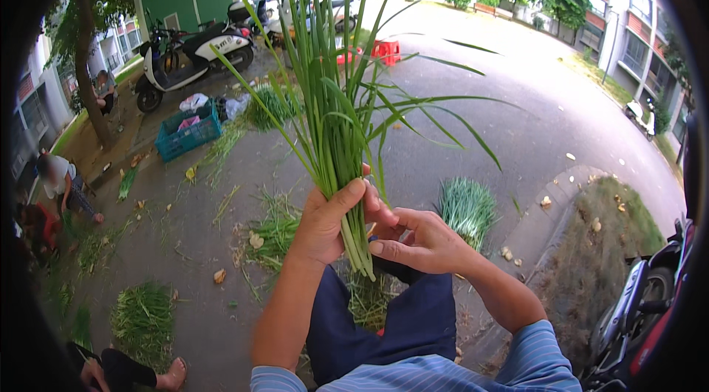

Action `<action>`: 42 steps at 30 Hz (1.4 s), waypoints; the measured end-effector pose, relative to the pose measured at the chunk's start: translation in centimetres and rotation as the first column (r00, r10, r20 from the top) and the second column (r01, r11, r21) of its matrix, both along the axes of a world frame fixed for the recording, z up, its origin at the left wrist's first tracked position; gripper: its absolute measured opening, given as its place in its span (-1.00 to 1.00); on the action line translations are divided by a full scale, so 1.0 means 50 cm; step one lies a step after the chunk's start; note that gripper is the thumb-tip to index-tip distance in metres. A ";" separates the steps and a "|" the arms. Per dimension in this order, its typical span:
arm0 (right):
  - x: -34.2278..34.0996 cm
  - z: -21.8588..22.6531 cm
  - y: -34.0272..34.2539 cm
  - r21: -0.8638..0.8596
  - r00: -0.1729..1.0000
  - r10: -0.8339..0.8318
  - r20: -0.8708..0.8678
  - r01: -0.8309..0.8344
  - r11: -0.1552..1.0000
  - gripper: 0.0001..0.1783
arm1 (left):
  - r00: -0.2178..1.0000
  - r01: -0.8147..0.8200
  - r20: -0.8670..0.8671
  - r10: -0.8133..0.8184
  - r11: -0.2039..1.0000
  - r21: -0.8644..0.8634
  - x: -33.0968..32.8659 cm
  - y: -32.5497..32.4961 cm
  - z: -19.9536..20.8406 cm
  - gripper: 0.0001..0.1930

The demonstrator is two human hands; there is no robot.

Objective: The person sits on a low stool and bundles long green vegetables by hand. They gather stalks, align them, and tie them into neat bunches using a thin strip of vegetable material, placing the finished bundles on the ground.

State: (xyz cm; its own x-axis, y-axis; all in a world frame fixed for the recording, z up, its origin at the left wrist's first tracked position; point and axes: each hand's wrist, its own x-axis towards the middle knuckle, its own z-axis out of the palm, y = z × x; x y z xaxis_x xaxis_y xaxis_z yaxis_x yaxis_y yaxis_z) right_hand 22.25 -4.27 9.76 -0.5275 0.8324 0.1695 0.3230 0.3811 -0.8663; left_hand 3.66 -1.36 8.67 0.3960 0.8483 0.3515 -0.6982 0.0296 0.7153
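My left hand [330,216] is wrapped round a tall bunch of garlic chives [332,122]. The long green leaves fan out upward, several drooping to the right. Their pale stem ends stick out below my fist, above my lap. Close beside the stems, my right hand [419,242] has its thumb and fingers drawn together, near my left fingertips. A small dark blue spot shows at its thumb tip; what that hand pinches, if anything, I cannot make out. Loose chives [277,233] lie on the ground past my left forearm, and a neat bundle [467,209] lies beyond my right hand.
A teal crate [187,131] with bags stands at the far left, near a parked white scooter [193,60]. Red stools [385,52] are farther back. Other people sit at the left, one's foot [172,375] by a chive pile [142,322]. A motorbike [650,296] stands right.
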 end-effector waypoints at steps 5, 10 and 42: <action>-0.034 -0.199 -0.022 -0.423 0.965 0.084 -0.249 -0.186 0.887 -0.36 | 0.995 -0.098 -0.056 0.087 0.971 -0.217 0.015 -0.036 -0.159 -0.70; -0.050 -0.354 -0.105 -0.837 0.768 -0.335 -0.546 -0.488 0.247 -0.38 | 0.990 -0.094 0.059 0.127 0.917 -0.387 -0.005 -0.085 -0.300 -0.67; -0.080 -0.503 -0.178 -0.896 0.365 -0.912 -0.189 -0.445 0.008 -0.55 | 0.955 -0.294 -0.167 0.244 0.843 -0.451 0.044 -0.145 -0.491 -0.42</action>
